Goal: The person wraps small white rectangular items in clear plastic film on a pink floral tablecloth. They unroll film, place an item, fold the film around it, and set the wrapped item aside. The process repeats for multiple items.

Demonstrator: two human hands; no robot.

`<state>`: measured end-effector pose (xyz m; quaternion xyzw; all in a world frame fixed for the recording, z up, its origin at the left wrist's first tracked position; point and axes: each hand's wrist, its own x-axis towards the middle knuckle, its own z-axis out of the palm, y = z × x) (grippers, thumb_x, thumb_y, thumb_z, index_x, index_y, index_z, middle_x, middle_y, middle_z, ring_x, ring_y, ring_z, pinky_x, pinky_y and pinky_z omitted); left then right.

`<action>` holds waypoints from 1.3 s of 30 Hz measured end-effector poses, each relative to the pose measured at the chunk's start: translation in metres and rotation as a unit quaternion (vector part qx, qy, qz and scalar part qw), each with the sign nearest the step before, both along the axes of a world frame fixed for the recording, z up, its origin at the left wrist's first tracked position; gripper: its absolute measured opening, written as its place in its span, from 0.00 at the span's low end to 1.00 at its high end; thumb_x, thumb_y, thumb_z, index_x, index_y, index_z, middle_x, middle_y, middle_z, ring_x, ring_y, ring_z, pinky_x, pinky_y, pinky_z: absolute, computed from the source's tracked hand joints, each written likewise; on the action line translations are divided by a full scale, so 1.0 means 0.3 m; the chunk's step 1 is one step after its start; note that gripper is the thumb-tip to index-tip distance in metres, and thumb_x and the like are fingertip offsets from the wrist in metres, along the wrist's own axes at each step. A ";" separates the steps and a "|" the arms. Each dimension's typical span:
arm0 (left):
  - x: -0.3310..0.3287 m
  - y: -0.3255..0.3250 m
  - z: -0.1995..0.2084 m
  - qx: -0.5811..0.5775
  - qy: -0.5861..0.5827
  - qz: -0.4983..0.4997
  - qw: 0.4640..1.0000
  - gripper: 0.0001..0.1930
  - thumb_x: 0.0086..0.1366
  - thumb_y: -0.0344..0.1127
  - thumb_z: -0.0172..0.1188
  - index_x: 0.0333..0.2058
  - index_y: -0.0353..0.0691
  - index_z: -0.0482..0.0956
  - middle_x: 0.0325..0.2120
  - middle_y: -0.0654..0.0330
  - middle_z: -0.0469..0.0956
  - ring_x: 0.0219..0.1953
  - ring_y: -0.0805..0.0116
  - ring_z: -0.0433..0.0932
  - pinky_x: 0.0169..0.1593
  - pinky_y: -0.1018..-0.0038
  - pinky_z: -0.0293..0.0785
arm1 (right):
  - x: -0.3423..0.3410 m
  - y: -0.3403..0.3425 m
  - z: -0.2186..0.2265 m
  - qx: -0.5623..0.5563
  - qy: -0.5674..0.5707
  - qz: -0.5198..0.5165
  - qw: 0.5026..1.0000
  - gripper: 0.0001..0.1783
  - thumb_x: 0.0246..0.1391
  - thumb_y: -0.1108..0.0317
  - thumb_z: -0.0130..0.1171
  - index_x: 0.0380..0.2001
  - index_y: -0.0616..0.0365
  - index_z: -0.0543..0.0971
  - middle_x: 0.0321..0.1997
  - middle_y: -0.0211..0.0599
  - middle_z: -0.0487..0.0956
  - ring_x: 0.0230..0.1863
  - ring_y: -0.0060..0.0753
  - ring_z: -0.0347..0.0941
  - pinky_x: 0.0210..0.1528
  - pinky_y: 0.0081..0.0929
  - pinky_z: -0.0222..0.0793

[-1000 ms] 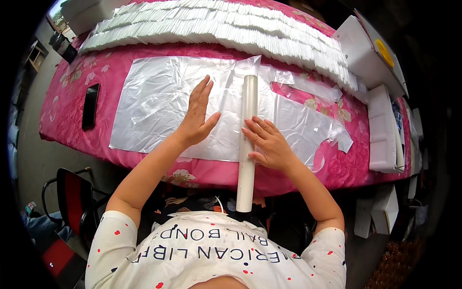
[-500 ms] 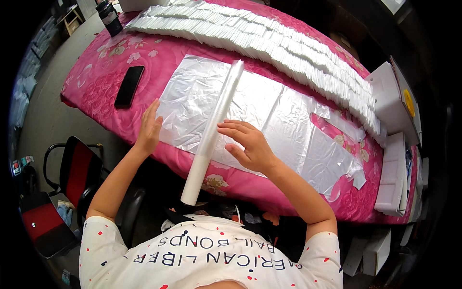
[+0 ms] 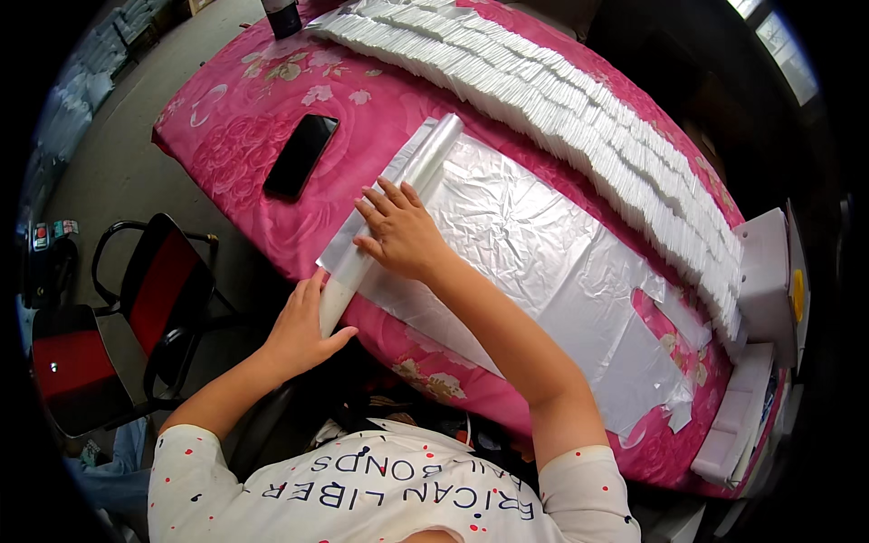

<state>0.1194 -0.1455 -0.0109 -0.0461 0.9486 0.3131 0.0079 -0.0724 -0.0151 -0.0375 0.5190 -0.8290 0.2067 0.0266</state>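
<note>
A roll of clear plastic film on a pale tube (image 3: 337, 297) lies slantwise near the left end of a flattened, wrinkled white plastic bag (image 3: 507, 217). A narrow strip of the bag shows left of the roll. My right hand (image 3: 403, 233) rests flat on the middle of the roll, fingers spread. At the tube's near end is my left hand (image 3: 303, 330), its fingers stretched along the tube's left side and its thumb held apart. Strap-like cut-outs shape the bag's right end, where the pink cloth shows through.
A pink flowered cloth (image 3: 231, 149) covers the table. Beyond the bag stand long rows of stacked white folded pieces (image 3: 543, 109). To the left are a black phone (image 3: 301, 156) and a dark bottle (image 3: 283, 18). White boxes (image 3: 738, 407) stand at right; a red-black chair (image 3: 163, 281) is lower left.
The roll has moved left across the bag, baring more of it on the right. My right hand has come down onto the roll, and my left hand has moved to its near end.
</note>
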 end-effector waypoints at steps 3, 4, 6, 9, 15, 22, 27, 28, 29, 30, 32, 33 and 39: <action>0.017 -0.016 0.003 -0.006 -0.008 0.032 0.999 0.39 0.45 0.36 0.68 0.54 0.32 0.57 0.43 0.43 0.66 0.45 0.45 0.68 0.48 0.64 0.68 | 0.040 -0.120 -0.023 -0.045 0.001 -0.080 0.996 0.32 0.55 0.51 0.46 0.59 0.57 0.62 0.64 0.47 0.58 0.67 0.50 0.47 0.67 0.42 0.38; 0.007 -0.034 0.004 0.035 -0.026 0.038 0.998 0.35 0.47 0.33 0.66 0.53 0.33 0.61 0.41 0.49 0.70 0.42 0.52 0.72 0.46 0.66 0.69 | 0.066 -0.152 -0.045 -0.106 0.014 -0.135 0.985 0.34 0.54 0.53 0.49 0.60 0.59 0.59 0.64 0.50 0.56 0.67 0.50 0.48 0.67 0.41 0.38; 0.006 -0.032 0.005 0.345 -0.136 0.116 0.922 0.29 0.49 0.30 0.63 0.51 0.33 0.64 0.39 0.56 0.73 0.38 0.63 0.75 0.42 0.70 0.72 | 0.104 -0.185 -0.069 -0.249 -0.065 -0.229 0.939 0.39 0.52 0.56 0.53 0.62 0.63 0.52 0.64 0.56 0.54 0.65 0.51 0.50 0.66 0.40 0.41; 0.018 0.000 0.037 0.588 -0.167 0.061 0.789 0.32 0.50 0.38 0.63 0.52 0.32 0.63 0.38 0.57 0.74 0.34 0.74 0.75 0.38 0.76 0.75 | 0.097 -0.145 0.010 -0.477 -0.428 -0.232 0.732 0.49 0.46 0.62 0.62 0.61 0.69 0.44 0.56 0.57 0.61 0.55 0.43 0.64 0.55 0.35 0.62; -0.084 0.121 0.090 0.709 -0.254 -0.076 0.654 0.37 0.48 0.44 0.64 0.53 0.29 0.61 0.35 0.54 0.74 0.29 0.72 0.75 0.34 0.76 0.76 | 0.083 0.105 0.231 -0.555 -0.673 -0.076 0.483 0.27 0.48 0.59 0.62 0.45 0.62 0.63 0.34 0.40 0.73 0.33 0.29 0.73 0.36 0.29 0.74; -0.142 0.302 0.134 0.598 -0.311 -0.055 0.737 0.29 0.48 0.40 0.67 0.46 0.33 0.67 0.26 0.62 0.72 0.24 0.74 0.73 0.30 0.76 0.74 | 0.129 0.300 0.221 -0.574 -0.645 -0.091 0.496 0.30 0.48 0.57 0.61 0.48 0.62 0.63 0.32 0.35 0.72 0.34 0.27 0.71 0.37 0.26 0.72; -0.130 0.337 0.067 0.710 -0.382 -0.189 0.561 0.27 0.49 0.41 0.65 0.45 0.34 0.67 0.26 0.62 0.72 0.25 0.75 0.74 0.34 0.75 0.75 | 0.222 0.402 0.232 -0.623 -0.643 -0.073 0.440 0.29 0.47 0.60 0.62 0.47 0.62 0.62 0.31 0.36 0.72 0.31 0.27 0.72 0.36 0.27 0.72; -0.134 0.357 0.072 0.667 -0.366 -0.179 0.624 0.26 0.51 0.41 0.63 0.45 0.34 0.67 0.26 0.62 0.72 0.26 0.75 0.74 0.34 0.75 0.75 | 0.235 0.422 0.231 -0.619 -0.634 -0.105 0.452 0.29 0.48 0.59 0.62 0.47 0.62 0.62 0.31 0.36 0.71 0.32 0.27 0.71 0.36 0.27 0.72; -0.137 0.379 0.083 0.619 -0.348 -0.169 0.684 0.24 0.53 0.41 0.61 0.45 0.34 0.67 0.26 0.62 0.72 0.27 0.75 0.74 0.35 0.75 0.75 | 0.248 0.440 0.230 -0.615 -0.624 -0.137 0.463 0.29 0.48 0.59 0.61 0.48 0.63 0.62 0.31 0.35 0.71 0.33 0.27 0.71 0.37 0.27 0.71; -0.138 0.397 0.090 0.568 -0.326 -0.159 0.739 0.23 0.55 0.41 0.59 0.46 0.34 0.67 0.27 0.62 0.73 0.27 0.74 0.74 0.35 0.75 0.74 | 0.261 0.450 0.220 -0.609 -0.613 -0.168 0.475 0.29 0.48 0.60 0.61 0.48 0.63 0.62 0.32 0.36 0.71 0.33 0.27 0.71 0.37 0.27 0.72; -0.152 0.439 0.069 0.517 -0.261 -0.095 0.810 0.24 0.59 0.46 0.55 0.47 0.34 0.66 0.32 0.60 0.72 0.33 0.74 0.73 0.35 0.76 0.73 | 0.288 0.473 0.180 -0.597 -0.581 -0.236 0.500 0.29 0.48 0.62 0.62 0.48 0.64 0.62 0.32 0.36 0.71 0.33 0.27 0.71 0.37 0.27 0.72; -0.157 0.460 0.055 0.490 -0.225 -0.063 0.840 0.24 0.61 0.49 0.52 0.47 0.35 0.65 0.35 0.59 0.72 0.35 0.74 0.72 0.35 0.76 0.73 | 0.303 0.474 0.147 -0.595 -0.585 -0.238 0.497 0.30 0.47 0.64 0.63 0.48 0.65 0.61 0.32 0.38 0.71 0.33 0.28 0.72 0.38 0.27 0.72; -0.139 0.475 0.021 0.433 -0.385 -0.068 0.812 0.16 0.65 0.44 0.47 0.41 0.36 0.69 0.26 0.61 0.73 0.26 0.76 0.73 0.32 0.78 0.73 | 0.284 0.610 0.081 -0.614 -0.608 -0.272 0.424 0.30 0.46 0.64 0.63 0.49 0.62 0.61 0.35 0.40 0.71 0.35 0.31 0.72 0.40 0.30 0.72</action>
